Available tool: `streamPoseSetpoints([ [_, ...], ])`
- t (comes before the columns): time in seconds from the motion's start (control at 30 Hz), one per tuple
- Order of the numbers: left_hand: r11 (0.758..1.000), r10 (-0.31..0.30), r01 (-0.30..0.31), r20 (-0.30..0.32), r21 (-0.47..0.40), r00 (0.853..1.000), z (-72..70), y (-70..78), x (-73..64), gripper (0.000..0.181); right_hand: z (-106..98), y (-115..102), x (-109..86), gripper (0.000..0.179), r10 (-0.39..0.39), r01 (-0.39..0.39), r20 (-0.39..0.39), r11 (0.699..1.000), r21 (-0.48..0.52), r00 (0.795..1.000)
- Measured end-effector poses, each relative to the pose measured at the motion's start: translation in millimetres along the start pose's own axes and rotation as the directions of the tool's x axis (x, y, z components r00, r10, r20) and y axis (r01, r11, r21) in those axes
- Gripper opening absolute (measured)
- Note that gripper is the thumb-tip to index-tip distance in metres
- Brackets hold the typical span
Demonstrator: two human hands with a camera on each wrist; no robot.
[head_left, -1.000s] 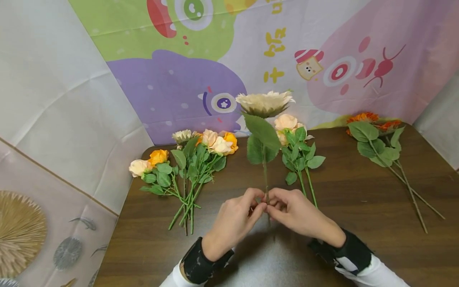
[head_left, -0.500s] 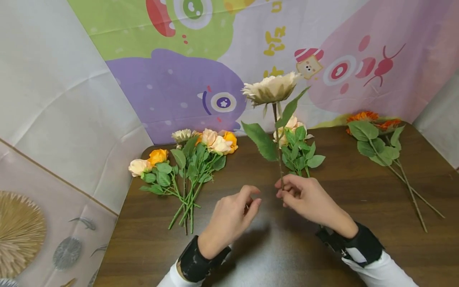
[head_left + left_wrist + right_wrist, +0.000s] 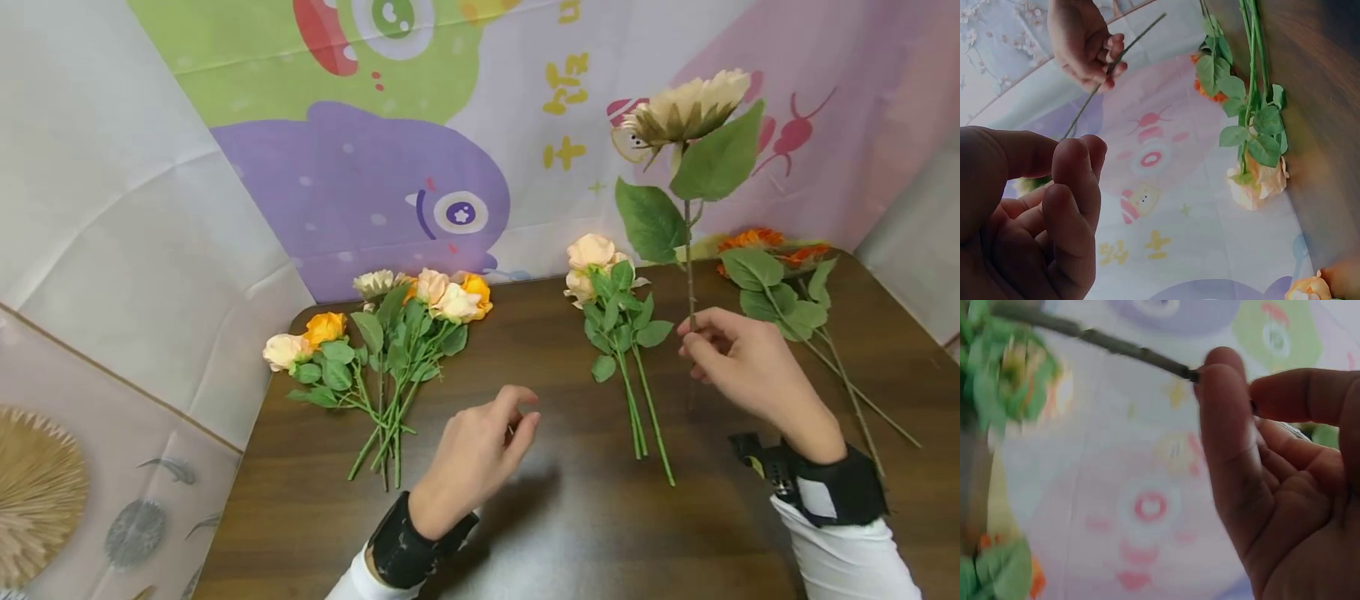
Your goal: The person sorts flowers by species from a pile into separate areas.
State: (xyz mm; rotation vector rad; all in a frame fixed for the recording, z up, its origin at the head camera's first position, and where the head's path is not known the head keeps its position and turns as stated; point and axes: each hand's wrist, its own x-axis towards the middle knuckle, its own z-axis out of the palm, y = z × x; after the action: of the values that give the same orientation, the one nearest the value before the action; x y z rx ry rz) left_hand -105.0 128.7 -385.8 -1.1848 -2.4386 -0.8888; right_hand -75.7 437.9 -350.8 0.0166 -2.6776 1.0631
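Pinching ruffled cream flower (image 3: pixel 686 112) by nubbly stem (image 3: pixel 690 283), right hand (image 3: pixel 750 367)

Dark wood-grain table (image 3: pixel 517 358), cartoon-printed backdrop (image 3: pixel 315 192) behind it, pale cloth (image 3: pixel 127 125) at left

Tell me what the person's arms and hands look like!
White sleeves and wide black wristbands on both sides! The right wristband has a pale, boxy patch. The left hand and right hand are bare, with no gloves.

Roses (image 3: pixel 591 252) lie between two bunches (image 3: pixel 401 333) on the table (image 3: pixel 577 525).
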Motion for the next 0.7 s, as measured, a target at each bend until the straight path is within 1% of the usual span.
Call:
streamPoseSetpoints([
  [0.1, 1.000, 0.000, 0.000, -0.002, 0.001, 1.000, -0.2, -1.2, -0.1, 0.016, -16, 14, 0.6, 0.014, 0.038, -0.040, -0.016, 0.995, -0.093, 0.999],
  [0.17, 1.000, 0.003, -0.003, -0.005, 0.000, 1.000, 0.0, -1.9, 0.1, 0.016, -26, 26, 0.7, 0.017, 0.061, -0.062, -0.010, 0.987, -0.148, 0.998],
  [0.27, 1.000, 0.004, -0.004, -0.008, 0.002, 1.000, 0.1, -2.6, 0.2, 0.015, -36, 43, 2.0, 0.020, 0.116, -0.107, 0.027, 0.971, -0.214, 0.993],
  [0.33, 1.000, 0.001, -0.001, -0.007, 0.002, 1.000, 0.0, -2.7, -0.2, 0.015, -38, 56, 3.5, 0.021, 0.153, -0.130, 0.073, 0.958, -0.254, 0.985],
  [0.43, 1.000, -0.007, 0.007, 0.000, -0.001, 1.000, -0.1, -2.6, -1.1, 0.015, -37, 75, 5.6, 0.019, 0.218, -0.166, 0.149, 0.939, -0.300, 0.965],
  [0.53, 1.000, -0.014, 0.014, 0.006, -0.007, 1.000, -0.5, -1.8, -1.6, 0.015, -35, 92, 6.4, 0.020, 0.263, -0.179, 0.226, 0.926, -0.333, 0.938],
  [0.7, 1.000, -0.015, 0.015, 0.009, -0.018, 1.000, -1.1, -0.3, -1.1, 0.015, -33, 109, 5.3, 0.031, 0.333, -0.222, 0.281, 0.905, -0.362, 0.900],
])
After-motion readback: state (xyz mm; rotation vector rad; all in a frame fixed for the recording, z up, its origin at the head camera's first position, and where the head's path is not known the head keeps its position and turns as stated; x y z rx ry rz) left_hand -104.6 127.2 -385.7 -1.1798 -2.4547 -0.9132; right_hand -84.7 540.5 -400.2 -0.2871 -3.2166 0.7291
